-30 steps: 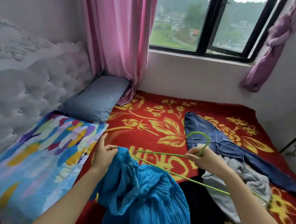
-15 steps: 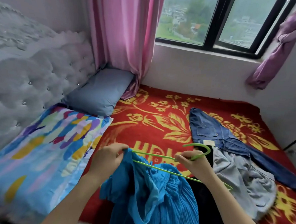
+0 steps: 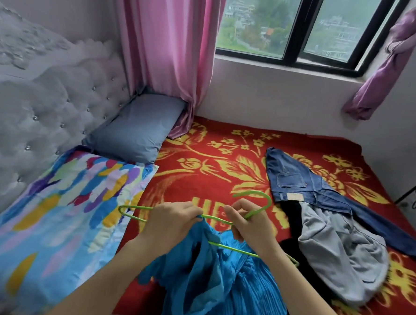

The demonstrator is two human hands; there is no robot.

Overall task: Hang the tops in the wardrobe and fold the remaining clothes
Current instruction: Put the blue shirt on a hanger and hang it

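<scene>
Clamping green hanger (image 3: 135, 207) at hook base with right hand (image 3: 251, 227); pinching blue top (image 3: 219, 279) against its bar with left hand (image 3: 171, 219). Holding hanger left-right over red blanket (image 3: 202, 162), top drooping bodyward; probably sleeving bare left tip next.

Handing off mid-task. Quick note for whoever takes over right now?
Left hand grips the blue top at its upper edge, by the green hanger.
Right hand holds that hanger just below its hook.
On the bed: jeans, grey garment, black garment, all unfolded.
Done: nothing hung or folded.
Left: seat top on hanger, hang it in the wardrobe (not in view), fold the rest.
</scene>
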